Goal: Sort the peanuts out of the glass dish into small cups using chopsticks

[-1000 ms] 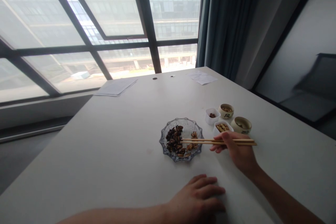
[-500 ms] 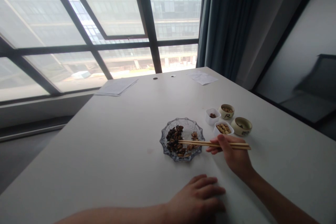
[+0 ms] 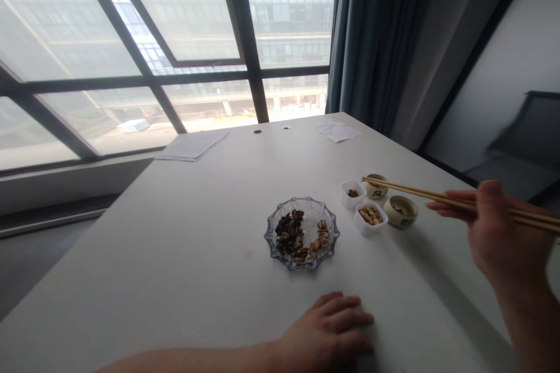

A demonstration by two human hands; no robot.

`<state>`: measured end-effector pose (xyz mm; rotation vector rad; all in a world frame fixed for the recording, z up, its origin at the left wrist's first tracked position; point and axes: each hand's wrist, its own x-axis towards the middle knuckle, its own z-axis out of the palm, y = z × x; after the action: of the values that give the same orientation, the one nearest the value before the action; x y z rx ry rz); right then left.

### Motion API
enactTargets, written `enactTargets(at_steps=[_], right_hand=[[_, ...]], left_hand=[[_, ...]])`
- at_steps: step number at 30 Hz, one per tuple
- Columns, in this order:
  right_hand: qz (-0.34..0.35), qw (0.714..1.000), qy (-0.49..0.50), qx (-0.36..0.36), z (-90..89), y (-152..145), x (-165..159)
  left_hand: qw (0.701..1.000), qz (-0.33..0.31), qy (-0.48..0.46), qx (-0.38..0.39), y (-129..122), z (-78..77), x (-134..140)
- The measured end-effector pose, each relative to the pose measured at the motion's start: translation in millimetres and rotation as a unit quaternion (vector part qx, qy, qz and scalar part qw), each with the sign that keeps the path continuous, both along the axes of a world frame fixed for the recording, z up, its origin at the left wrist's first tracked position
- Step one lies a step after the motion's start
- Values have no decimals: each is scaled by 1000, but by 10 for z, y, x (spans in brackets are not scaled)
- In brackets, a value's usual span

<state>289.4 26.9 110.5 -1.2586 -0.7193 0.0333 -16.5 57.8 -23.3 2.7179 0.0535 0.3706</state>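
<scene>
Raised at the right, my right hand (image 3: 507, 233) is closed around a pair of wooden chopsticks (image 3: 429, 193). Their tips point left and overlap the far cream cup (image 3: 375, 190) in the view; whether they touch it I cannot tell. My left hand (image 3: 332, 329) lies flat on the table, fingers stretched out, holding nothing. Beyond it stands a scalloped glass dish (image 3: 315, 210) with dark dried pieces (image 3: 289, 232) on its left and lighter brown pieces (image 3: 321, 238) on its right. Two white plastic tubs, one with small brown bits (image 3: 352, 193), one with peanuts (image 3: 370, 215), stand beside the cups.
A second cream cup (image 3: 401, 211) with a little in its bottom stands nearest my right hand. Papers (image 3: 192, 145) lie at the table's far left, and another sheet (image 3: 336, 130) at the far right. Windows, a dark curtain (image 3: 371, 41) and a chair (image 3: 529, 128) surround the white table (image 3: 184, 245).
My right hand has lifted the chopsticks from the glass dish and moved right and nearer to me. The tips have gone over to the cups. My left hand has stayed in place.
</scene>
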Motion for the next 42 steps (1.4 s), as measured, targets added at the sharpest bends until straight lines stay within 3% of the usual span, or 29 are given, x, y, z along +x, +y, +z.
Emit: enactTargets(at_steps=[2,5,12,20,29,42], right_hand=[[-68,997,-5,-22,109,-73,112],[-107,991,19,-84,158,-134,226],[-108,990,14,-91,13,-111,307],[-140,983,4,-122,-32,-133,400],[-160,970,-32,-178,73,-200,345],[-183,963,-31,-197,130,-223,316]], left_hand=[[1000,0,-2,0,2,-20,-1],[1000,-4,3,-2,9,-62,-5],[1000,-9,26,-6,9,-32,-20],[1000,-3,12,1,-7,19,-9],[1000,-2,16,0,-7,-15,-11],[1000,6,13,-17,-21,18,-11]])
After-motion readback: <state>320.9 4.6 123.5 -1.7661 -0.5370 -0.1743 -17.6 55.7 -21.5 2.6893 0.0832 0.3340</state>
